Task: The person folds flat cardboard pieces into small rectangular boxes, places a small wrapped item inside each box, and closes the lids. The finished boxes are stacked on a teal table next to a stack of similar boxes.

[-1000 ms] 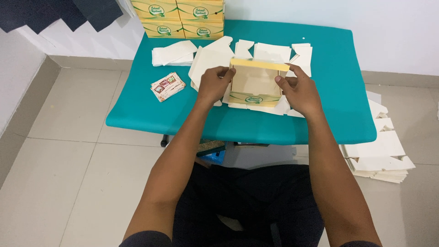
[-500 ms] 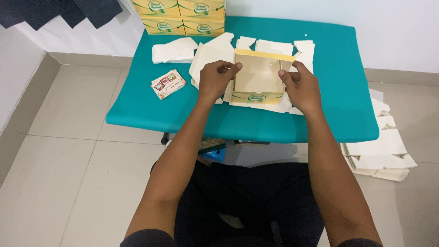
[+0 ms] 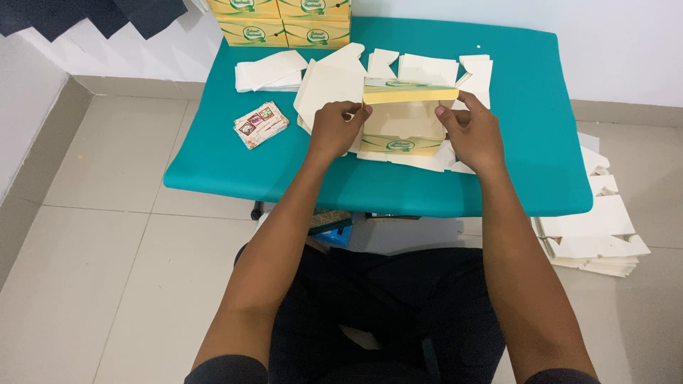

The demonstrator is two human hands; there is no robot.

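A half-folded yellow cardboard box (image 3: 404, 119) stands open toward me on the teal table (image 3: 213, 153), its far panel raised upright. My left hand (image 3: 333, 129) grips the box's left side with the fingers curled on its edge. My right hand (image 3: 475, 134) holds the right side the same way. Flat cream cardboard blanks (image 3: 334, 80) lie under and behind the box.
Finished yellow boxes (image 3: 281, 20) are stacked at the table's far edge. A small stack of printed cards (image 3: 260, 124) lies left of my hands. More flat blanks are piled on the tiled floor (image 3: 597, 238) at the right. Dark fabric hangs at the top left.
The box's far panel has swung up from lying low to standing upright between my hands. Both hands stayed at the box's sides.
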